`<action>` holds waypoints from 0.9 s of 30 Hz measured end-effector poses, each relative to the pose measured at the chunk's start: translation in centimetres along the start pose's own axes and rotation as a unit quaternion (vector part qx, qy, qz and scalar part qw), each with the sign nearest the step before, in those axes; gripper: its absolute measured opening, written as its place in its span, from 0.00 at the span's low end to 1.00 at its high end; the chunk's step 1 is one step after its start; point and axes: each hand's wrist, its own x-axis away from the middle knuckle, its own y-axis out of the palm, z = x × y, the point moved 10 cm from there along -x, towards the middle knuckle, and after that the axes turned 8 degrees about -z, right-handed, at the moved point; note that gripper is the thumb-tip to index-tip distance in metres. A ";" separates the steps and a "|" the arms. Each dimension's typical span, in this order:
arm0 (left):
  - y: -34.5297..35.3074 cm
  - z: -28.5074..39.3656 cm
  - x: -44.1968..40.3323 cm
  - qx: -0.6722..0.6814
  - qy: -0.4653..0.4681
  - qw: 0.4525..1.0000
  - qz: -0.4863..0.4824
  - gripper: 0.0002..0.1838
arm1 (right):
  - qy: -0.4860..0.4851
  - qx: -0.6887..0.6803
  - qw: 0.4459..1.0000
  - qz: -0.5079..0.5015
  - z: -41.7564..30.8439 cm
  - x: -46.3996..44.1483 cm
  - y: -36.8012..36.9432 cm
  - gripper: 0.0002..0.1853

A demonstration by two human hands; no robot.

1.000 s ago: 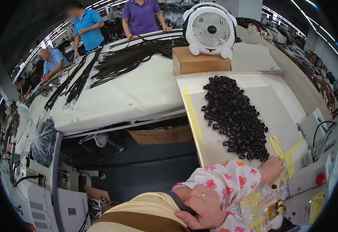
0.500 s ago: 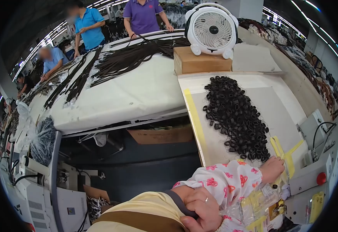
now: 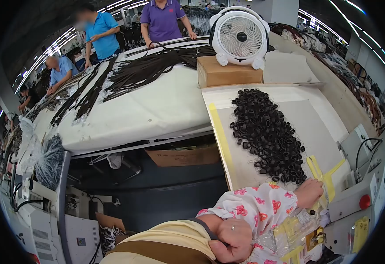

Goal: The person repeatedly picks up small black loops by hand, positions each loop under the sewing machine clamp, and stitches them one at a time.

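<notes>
My left hand (image 3: 309, 193) rests by the lower end of a pile of small black loops (image 3: 269, 136). Its fingers curl downward beside strips of yellow tape (image 3: 327, 182); whatever lies under them is hidden. A white floral sleeve cover (image 3: 256, 203) wraps my left forearm. Across my body, my right hand (image 3: 234, 240), with a ring on one finger, is closed on the dark-edged hem of my yellow shirt sleeve (image 3: 179, 235) at the left upper arm. The floral cuff of the right sleeve shows at the bottom.
A white fan (image 3: 241, 37) stands on a cardboard box (image 3: 230, 72) behind the worktable (image 3: 223, 136). Dark strips (image 3: 152, 68) lie on a long white table (image 3: 144, 110), with several people along it. Machine housing (image 3: 355, 198) and clear plastic packets (image 3: 289, 233) sit at right.
My right hand has turned slightly, with its fingers curling further over and its thumb against the yellow sleeve. My left hand has stayed nearly in place. The view has shifted slightly.
</notes>
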 end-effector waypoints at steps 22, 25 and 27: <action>-0.9 0.7 -0.1 -0.025 0.025 0.999 0.033 0.04 | 0.032 0.032 0.999 -0.011 1.1 -1.1 0.8 0.16; -0.6 0.3 0.0 -0.006 0.013 1.000 0.019 0.03 | 0.052 0.005 0.999 0.004 1.4 -0.7 0.5 0.15; -0.4 0.1 0.0 0.007 0.005 1.000 0.009 0.02 | 0.057 0.004 0.998 0.000 1.7 0.1 0.4 0.16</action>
